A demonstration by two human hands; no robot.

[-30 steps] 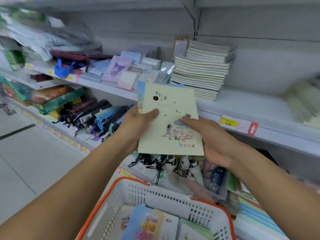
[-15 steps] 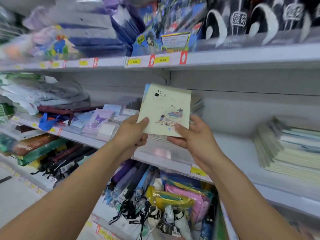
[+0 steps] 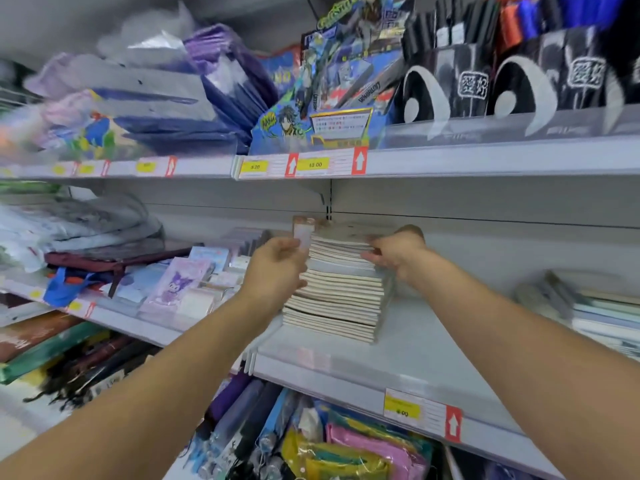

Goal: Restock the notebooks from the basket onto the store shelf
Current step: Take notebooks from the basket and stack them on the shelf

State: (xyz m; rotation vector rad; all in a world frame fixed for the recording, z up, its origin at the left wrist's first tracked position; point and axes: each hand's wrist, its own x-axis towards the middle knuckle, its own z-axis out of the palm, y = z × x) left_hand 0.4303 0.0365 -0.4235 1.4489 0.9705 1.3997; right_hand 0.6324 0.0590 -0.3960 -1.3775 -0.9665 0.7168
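Shelf tag (image 3: 314, 164) "10.00" above hands (image 3: 337, 258)

Notebook stack (image 3: 341, 292) sits on the white middle shelf (image 3: 426, 344), just right of frame centre. Cream page edges face the camera, stack leans slightly, bottom books stick out toward 7 o'clock. Top notebook (image 3: 346, 233) lies flat, pale cover, too blurred to read. 2nd notebook pile (image 3: 602, 317) at 3 o'clock on the same shelf, well apart, greenish-blue covers.

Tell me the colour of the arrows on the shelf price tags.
White arrows on red, in the head view.
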